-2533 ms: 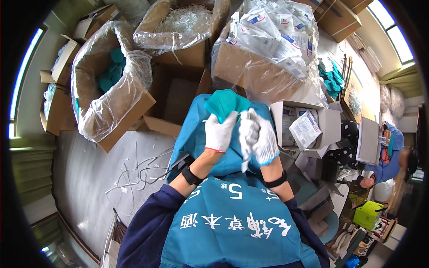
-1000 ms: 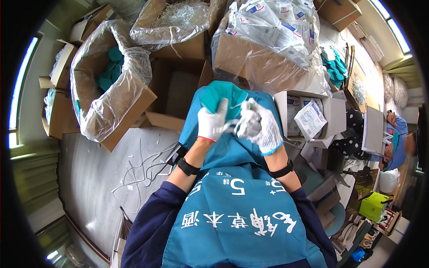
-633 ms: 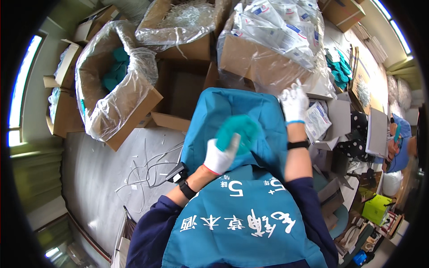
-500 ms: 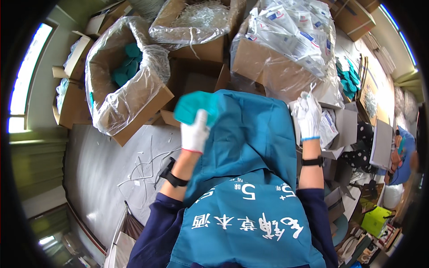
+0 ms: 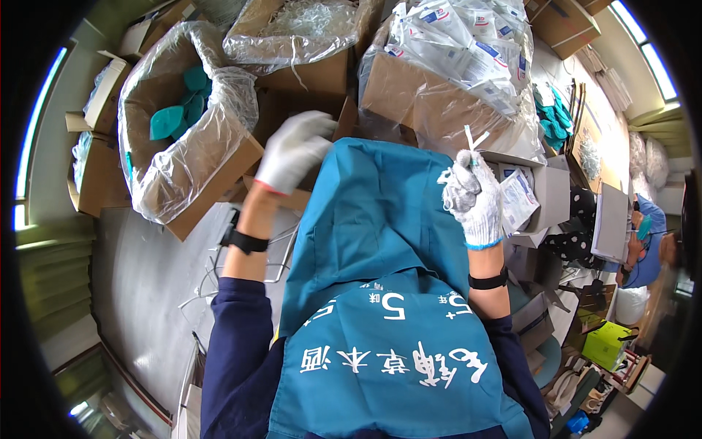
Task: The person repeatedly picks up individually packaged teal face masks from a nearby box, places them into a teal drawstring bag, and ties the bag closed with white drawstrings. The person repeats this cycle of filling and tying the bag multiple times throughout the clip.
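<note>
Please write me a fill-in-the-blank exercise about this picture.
The left hand wears a glove whose edge is ____.
The right hand wears a glove whose edge is ____.
Green pieces lie in the plastic-lined box, on the picture's ____ side.
White strips stick up from the ____ hand.

Missing words: red; blue; left; right.

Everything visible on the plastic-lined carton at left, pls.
The carton is an open, brown, apparently cardboard box, its mouth lined with clear, crumpled film that folds out over the rim and covers part of the outside; the near wall is partly bare. Several green pieces lie loosely piled inside, with brown inner wall showing around them. It stands left of the person's legs. The left hand appears apart from it, to its right.
</note>
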The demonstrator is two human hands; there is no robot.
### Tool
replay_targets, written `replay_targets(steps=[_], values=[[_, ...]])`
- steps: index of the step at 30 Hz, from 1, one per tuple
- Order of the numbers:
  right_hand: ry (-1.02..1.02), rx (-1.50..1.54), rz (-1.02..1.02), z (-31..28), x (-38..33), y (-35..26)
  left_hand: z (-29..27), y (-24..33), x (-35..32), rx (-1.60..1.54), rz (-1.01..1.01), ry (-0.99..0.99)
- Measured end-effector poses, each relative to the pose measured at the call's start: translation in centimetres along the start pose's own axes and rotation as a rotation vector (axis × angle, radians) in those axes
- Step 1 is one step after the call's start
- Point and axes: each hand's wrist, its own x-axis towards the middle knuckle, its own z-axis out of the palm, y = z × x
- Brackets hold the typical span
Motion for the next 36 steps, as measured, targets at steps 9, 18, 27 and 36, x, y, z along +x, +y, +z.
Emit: replay_targets(steps=[9, 18, 27, 36], values=[[0.071, -0.205, 0.015, 1.8, -0.2, 0.0, 13.0, 0.8, -0.6, 0.103, -0.138, -0.513], [0.386, -0.463, -0.106, 2.6, -0.3, 0.4, 13.0, 1.1, -0.4, -0.247, -0.257, -0.269], [0.243, -1.115, -0.239, 2.3, -0.9, 1.9, 15.6, 2.1, -0.5, -0.56, -0.758, -0.322], [0.293, -0.737, -0.105, 2.8, -1.7, 1.2, 16.4, -2.5, -1.5, -0.509, -0.596, -0.129]])
